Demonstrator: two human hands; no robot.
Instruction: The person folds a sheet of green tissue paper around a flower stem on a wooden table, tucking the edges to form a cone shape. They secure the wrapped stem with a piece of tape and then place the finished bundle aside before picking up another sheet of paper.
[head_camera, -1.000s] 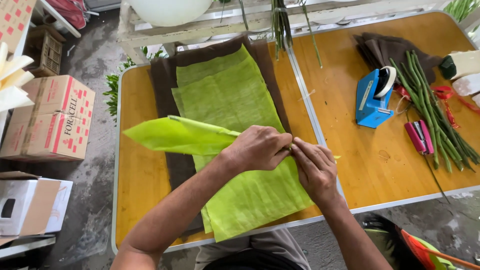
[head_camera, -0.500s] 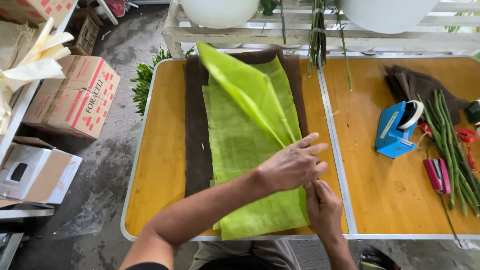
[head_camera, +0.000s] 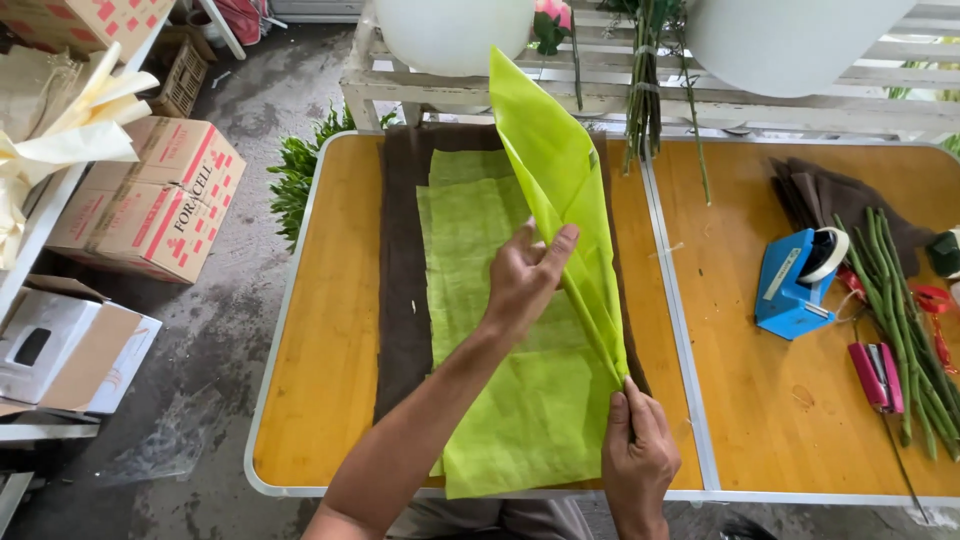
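A bright yellow-green wrapping sheet (head_camera: 555, 170), folded into a long pointed shape, stands lifted above the wooden table (head_camera: 330, 330). My left hand (head_camera: 528, 275) grips it at mid-length with fingers spread along the fold. My right hand (head_camera: 638, 455) pinches its lower tip near the table's front edge. Beneath it lie flat pale green fibrous sheets (head_camera: 510, 400) stacked on a dark brown sheet (head_camera: 402, 300).
To the right are a blue tape dispenser (head_camera: 795, 280), green flower stems (head_camera: 905, 320), a pink stapler (head_camera: 877, 375) and folded brown paper (head_camera: 840, 195). Cardboard boxes (head_camera: 150, 200) stand on the floor at left. White pots and hanging stems sit on a slatted rack behind.
The folded yellow-green sheet swung from lying out to the left to standing up and away from me. My left hand slid up along it while my right hand stayed on the lower tip.
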